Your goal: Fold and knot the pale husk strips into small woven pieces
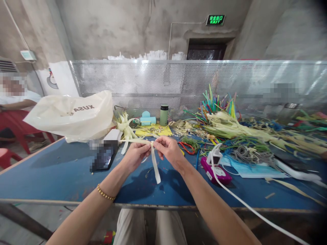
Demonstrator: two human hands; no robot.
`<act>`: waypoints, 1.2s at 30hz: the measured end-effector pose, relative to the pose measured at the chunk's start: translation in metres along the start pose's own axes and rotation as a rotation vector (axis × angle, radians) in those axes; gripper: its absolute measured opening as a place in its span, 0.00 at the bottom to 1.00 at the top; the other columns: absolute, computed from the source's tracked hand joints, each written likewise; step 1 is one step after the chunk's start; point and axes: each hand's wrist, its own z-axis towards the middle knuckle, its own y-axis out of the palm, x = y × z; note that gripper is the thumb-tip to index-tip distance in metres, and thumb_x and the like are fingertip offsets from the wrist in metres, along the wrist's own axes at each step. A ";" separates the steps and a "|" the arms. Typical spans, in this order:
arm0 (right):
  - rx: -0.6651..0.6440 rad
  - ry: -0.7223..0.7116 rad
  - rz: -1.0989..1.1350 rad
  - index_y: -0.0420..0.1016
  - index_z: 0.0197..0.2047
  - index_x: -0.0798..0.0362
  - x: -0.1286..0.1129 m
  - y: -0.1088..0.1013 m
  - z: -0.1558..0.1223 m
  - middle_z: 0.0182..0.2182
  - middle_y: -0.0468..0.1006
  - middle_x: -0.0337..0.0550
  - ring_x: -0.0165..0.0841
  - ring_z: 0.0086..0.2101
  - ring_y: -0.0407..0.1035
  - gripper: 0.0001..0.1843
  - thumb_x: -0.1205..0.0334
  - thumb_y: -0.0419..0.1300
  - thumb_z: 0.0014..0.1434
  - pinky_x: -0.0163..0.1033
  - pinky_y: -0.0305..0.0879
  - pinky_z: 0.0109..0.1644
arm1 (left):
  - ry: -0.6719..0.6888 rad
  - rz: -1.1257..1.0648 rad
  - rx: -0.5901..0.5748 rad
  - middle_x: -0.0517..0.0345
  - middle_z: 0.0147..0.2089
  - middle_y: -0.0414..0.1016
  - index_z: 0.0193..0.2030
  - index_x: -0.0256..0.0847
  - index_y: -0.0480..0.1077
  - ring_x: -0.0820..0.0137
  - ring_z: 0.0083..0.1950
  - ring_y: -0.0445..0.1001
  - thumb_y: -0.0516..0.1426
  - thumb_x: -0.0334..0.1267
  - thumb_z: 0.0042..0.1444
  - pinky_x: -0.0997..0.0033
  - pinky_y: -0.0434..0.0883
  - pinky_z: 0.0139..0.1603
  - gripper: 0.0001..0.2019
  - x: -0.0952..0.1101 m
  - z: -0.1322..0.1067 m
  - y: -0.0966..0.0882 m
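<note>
Close together above the blue table (76,182), my two hands pinch pale strips of what looks like dried husk. My left hand (136,154) has thumb and finger pressed on the strips near their crossing. Opposite it, my right hand (169,151) grips the same spot with its fingertips. One husk strip (155,166) hangs down between the hands, its loose end just over the table. Another pale strip sticks out to the left past my left hand. The exact fold or knot between the fingertips is too small to make out.
Left are a white plastic bag (74,114) and a phone (104,157). Behind my hands stands a green bottle (164,115). To the right lie a purple power strip (213,172) with a white cable, a husk bundle (224,124) and grey cord (242,149). A perforated metal screen (133,76) rises behind.
</note>
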 end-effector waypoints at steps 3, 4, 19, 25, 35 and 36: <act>-0.036 0.039 0.110 0.67 0.30 0.53 -0.003 0.001 -0.002 0.15 0.65 0.30 0.24 0.15 0.56 0.15 0.51 0.63 0.54 0.31 0.55 0.18 | 0.006 -0.001 0.008 0.60 0.22 0.65 0.24 0.33 0.74 0.77 0.24 0.58 0.67 0.41 0.45 0.74 0.54 0.27 0.12 -0.002 0.001 -0.002; -0.043 0.047 0.127 0.66 0.29 0.53 -0.004 0.001 -0.002 0.15 0.65 0.30 0.23 0.15 0.56 0.16 0.51 0.64 0.53 0.31 0.54 0.18 | 0.001 -0.002 0.007 0.60 0.22 0.65 0.24 0.33 0.74 0.78 0.24 0.58 0.67 0.41 0.45 0.74 0.55 0.27 0.12 -0.002 0.001 -0.002; -0.015 0.074 0.191 0.65 0.29 0.52 0.007 0.004 0.002 0.15 0.64 0.29 0.22 0.14 0.53 0.16 0.52 0.66 0.52 0.30 0.50 0.16 | 0.008 -0.017 0.025 0.59 0.21 0.67 0.22 0.33 0.74 0.77 0.24 0.60 0.69 0.41 0.42 0.74 0.57 0.27 0.13 -0.001 0.001 0.001; 0.073 0.060 0.089 0.67 0.29 0.53 0.008 0.004 0.004 0.15 0.66 0.31 0.24 0.15 0.57 0.17 0.48 0.64 0.53 0.31 0.54 0.16 | 0.023 0.003 0.051 0.59 0.23 0.67 0.26 0.33 0.76 0.77 0.25 0.59 0.69 0.40 0.43 0.74 0.56 0.28 0.12 -0.001 0.001 0.003; -0.006 0.160 0.129 0.77 0.32 0.56 -0.001 -0.004 0.004 0.20 0.68 0.35 0.23 0.19 0.53 0.19 0.47 0.65 0.50 0.32 0.48 0.20 | 0.041 0.130 -0.013 0.61 0.21 0.65 0.26 0.34 0.76 0.77 0.25 0.58 0.67 0.40 0.47 0.73 0.54 0.27 0.10 -0.008 0.001 -0.004; -0.003 0.164 0.158 0.76 0.30 0.56 -0.003 -0.004 0.004 0.20 0.68 0.35 0.23 0.19 0.53 0.18 0.48 0.66 0.48 0.32 0.48 0.20 | 0.036 0.140 -0.023 0.60 0.22 0.66 0.27 0.34 0.76 0.77 0.25 0.58 0.67 0.41 0.47 0.73 0.55 0.27 0.10 -0.008 0.001 -0.005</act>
